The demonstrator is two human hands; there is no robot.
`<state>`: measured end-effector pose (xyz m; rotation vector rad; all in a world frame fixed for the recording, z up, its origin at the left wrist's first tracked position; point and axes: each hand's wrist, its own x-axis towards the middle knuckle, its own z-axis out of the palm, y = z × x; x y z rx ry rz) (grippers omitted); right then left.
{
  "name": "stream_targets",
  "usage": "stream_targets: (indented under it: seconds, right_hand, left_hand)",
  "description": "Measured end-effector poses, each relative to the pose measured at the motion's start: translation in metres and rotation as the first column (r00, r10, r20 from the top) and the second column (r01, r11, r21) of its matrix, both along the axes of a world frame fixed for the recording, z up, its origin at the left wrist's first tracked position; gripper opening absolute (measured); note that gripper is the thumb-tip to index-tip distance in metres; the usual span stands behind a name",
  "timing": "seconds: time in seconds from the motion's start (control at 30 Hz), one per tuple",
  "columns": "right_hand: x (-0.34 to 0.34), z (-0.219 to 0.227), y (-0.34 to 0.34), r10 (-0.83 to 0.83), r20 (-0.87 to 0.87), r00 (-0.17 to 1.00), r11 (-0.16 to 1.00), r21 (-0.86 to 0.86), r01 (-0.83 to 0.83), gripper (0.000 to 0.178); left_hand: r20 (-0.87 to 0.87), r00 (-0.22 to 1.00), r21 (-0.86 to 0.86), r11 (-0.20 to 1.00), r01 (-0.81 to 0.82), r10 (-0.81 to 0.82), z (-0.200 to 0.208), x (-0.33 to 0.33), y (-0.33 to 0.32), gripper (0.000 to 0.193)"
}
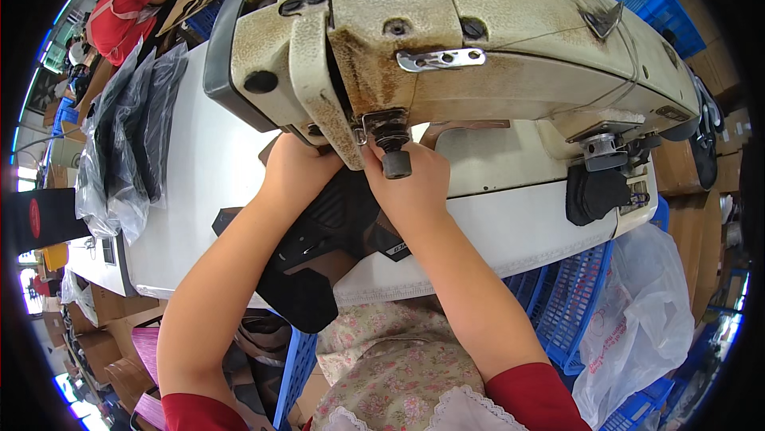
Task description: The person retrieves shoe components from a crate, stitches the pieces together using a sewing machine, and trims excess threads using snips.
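Observation:
A worn cream sewing machine (494,25) spans the view, its head above both my hands. Beneath it, a floppy black-and-brown shoe upper (327,220) lies on the white table (191,184), with a rounded black flap (307,303) hanging over the front edge. My left hand (299,166) is curled at the upper's left side, close under the machine head, which hides its fingertips. On the other side my right hand (414,182) is closed at the upper's edge, beside the dark presser knob (396,162). Needle and stitching spot are hidden.
Clear plastic bags with dark pieces (131,144) lie on the table's left. A stack of black pads (594,194) sits at the right. Below are blue crates (562,299) and a clear plastic bag (637,319). A person in red (123,17) works at far left.

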<state>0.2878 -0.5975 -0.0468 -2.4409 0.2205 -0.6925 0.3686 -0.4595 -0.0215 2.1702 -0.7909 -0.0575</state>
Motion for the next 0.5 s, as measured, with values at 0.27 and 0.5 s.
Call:
stream_targets:
  seconds: [0.27, 0.5]
  right_hand:
    - [-0.0006, -0.0030, -0.0006, -0.004, 0.000, 1.000, 0.999, -0.031, 0.004, 0.006]
    - [-0.0026, -0.0024, -0.0009, 0.018, -0.005, 1.000, 1.000, -0.001, -0.018, 0.016]
  left_hand:
    - [0.117, 0.991, 0.064, 0.995, -0.072, 0.064, -0.0049, -0.0061, -0.0076, 0.024]
    - [0.070, 0.990, 0.113, 0.985, -0.127, 0.120, -0.0017, -0.0094, -0.0096, 0.025]
